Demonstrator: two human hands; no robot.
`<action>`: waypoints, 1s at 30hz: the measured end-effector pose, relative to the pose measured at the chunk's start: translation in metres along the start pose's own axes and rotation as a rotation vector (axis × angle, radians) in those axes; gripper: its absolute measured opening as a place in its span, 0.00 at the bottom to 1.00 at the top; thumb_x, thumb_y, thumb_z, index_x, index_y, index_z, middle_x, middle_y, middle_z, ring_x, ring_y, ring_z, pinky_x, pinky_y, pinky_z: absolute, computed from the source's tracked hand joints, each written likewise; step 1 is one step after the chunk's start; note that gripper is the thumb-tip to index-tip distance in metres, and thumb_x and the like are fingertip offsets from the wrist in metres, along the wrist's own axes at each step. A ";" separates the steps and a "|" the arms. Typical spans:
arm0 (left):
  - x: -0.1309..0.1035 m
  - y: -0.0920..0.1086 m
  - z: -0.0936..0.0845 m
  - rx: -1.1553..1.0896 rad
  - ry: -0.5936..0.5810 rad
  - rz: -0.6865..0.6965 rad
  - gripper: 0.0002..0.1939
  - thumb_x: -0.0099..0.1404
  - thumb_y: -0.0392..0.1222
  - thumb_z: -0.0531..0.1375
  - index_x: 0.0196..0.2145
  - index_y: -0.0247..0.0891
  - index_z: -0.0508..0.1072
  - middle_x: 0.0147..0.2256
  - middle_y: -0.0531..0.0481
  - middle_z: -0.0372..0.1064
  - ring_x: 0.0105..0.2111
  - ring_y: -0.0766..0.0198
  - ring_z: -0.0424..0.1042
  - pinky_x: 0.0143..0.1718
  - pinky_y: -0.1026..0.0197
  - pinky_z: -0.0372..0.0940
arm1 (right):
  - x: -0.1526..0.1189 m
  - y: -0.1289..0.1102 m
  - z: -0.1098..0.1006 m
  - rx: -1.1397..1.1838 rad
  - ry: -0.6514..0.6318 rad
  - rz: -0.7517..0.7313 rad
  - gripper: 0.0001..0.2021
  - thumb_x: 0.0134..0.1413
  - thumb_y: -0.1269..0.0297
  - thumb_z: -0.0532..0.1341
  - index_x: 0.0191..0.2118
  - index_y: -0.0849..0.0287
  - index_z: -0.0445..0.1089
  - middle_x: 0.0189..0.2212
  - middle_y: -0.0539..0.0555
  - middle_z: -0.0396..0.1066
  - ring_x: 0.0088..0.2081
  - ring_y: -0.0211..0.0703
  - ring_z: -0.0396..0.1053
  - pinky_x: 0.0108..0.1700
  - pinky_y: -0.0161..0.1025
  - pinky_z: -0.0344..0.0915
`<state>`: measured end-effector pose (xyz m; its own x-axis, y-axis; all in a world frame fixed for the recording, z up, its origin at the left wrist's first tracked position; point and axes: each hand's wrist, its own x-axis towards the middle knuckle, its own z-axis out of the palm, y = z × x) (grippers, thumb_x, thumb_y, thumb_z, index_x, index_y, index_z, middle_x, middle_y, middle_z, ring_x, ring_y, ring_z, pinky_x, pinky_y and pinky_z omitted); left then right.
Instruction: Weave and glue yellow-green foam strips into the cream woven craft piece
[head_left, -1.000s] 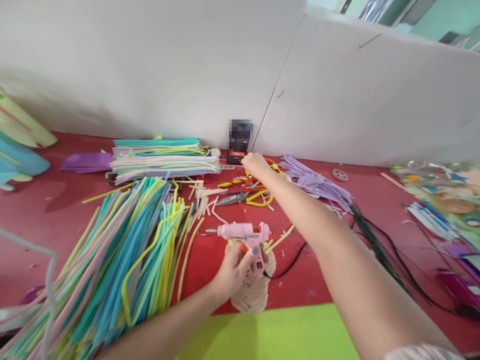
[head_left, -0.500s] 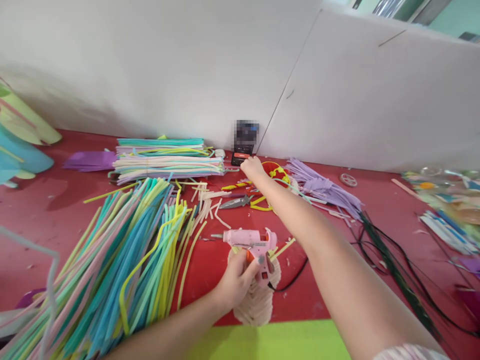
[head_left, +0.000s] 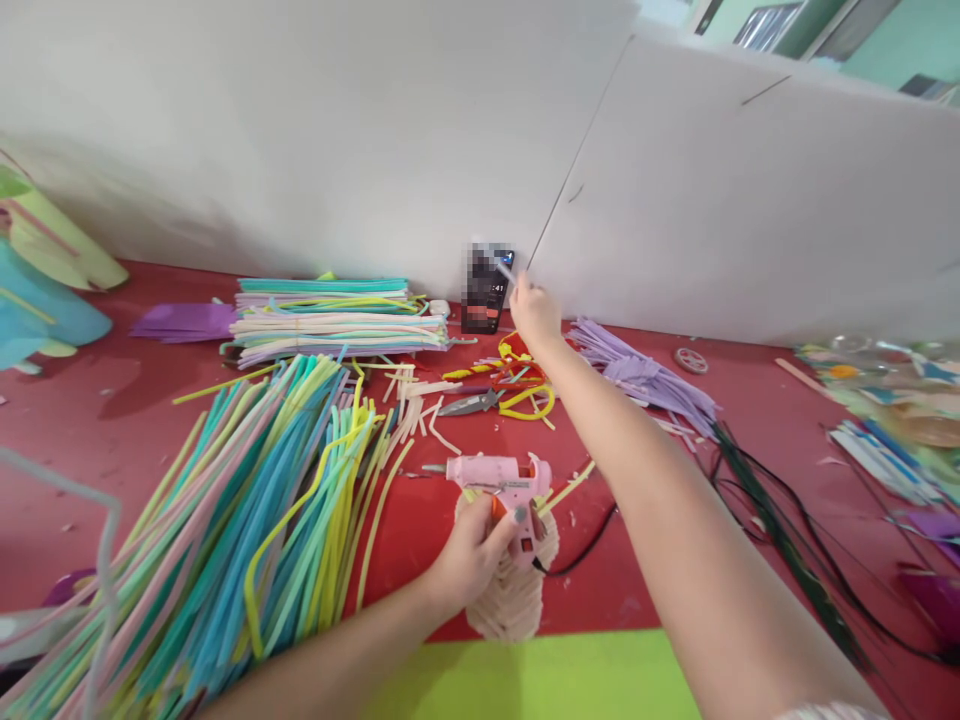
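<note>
My left hand is wrapped round the grip of a pink hot glue gun, whose nozzle points left. Beneath the gun lies a cream ribbed piece that looks made of pipe cleaners, partly covered by the hand and gun. My right hand reaches far forward, its fingers closed on a short pale stick. That stick passes in front of a phone leaning on the wall; I cannot tell whether they touch. Pliers with yellow handles lie between my hands.
Loose coloured pipe cleaners spread across the left, with tied bundles behind them. A purple bundle lies right of my right arm. The gun's black cord runs rightward. A lime-green sheet covers the near edge; a white wall stands behind.
My right hand has lifted up and to the right from the phone's lower part, and the pale stick now shows in it. My left hand keeps the glue gun in nearly the same place.
</note>
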<state>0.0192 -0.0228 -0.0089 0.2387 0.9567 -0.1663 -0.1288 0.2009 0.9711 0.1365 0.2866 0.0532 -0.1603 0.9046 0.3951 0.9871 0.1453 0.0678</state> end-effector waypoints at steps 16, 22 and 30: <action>0.001 -0.012 -0.003 0.081 0.090 0.109 0.20 0.63 0.58 0.57 0.28 0.37 0.67 0.27 0.52 0.66 0.29 0.64 0.65 0.35 0.61 0.62 | -0.209 0.065 -0.131 0.862 0.634 0.227 0.07 0.64 0.58 0.51 0.38 0.54 0.60 0.20 0.43 0.58 0.19 0.33 0.59 0.24 0.34 0.57; -0.002 -0.008 -0.002 0.034 0.059 0.099 0.19 0.62 0.57 0.59 0.26 0.37 0.66 0.25 0.52 0.66 0.28 0.65 0.65 0.35 0.61 0.63 | -0.238 0.074 -0.090 0.672 0.128 0.279 0.07 0.60 0.57 0.54 0.36 0.55 0.63 0.22 0.47 0.66 0.23 0.40 0.65 0.29 0.37 0.59; -0.005 0.000 -0.001 -0.022 0.097 0.029 0.18 0.59 0.56 0.61 0.26 0.38 0.66 0.23 0.53 0.65 0.29 0.63 0.67 0.35 0.61 0.64 | -0.261 0.037 -0.079 1.296 0.309 0.547 0.14 0.57 0.48 0.59 0.34 0.54 0.61 0.20 0.43 0.67 0.17 0.34 0.61 0.21 0.33 0.56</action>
<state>0.0175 -0.0275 -0.0080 0.1399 0.9780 -0.1547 -0.1560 0.1761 0.9719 0.2143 0.0243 0.0253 0.4041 0.8677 0.2897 0.2055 0.2225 -0.9530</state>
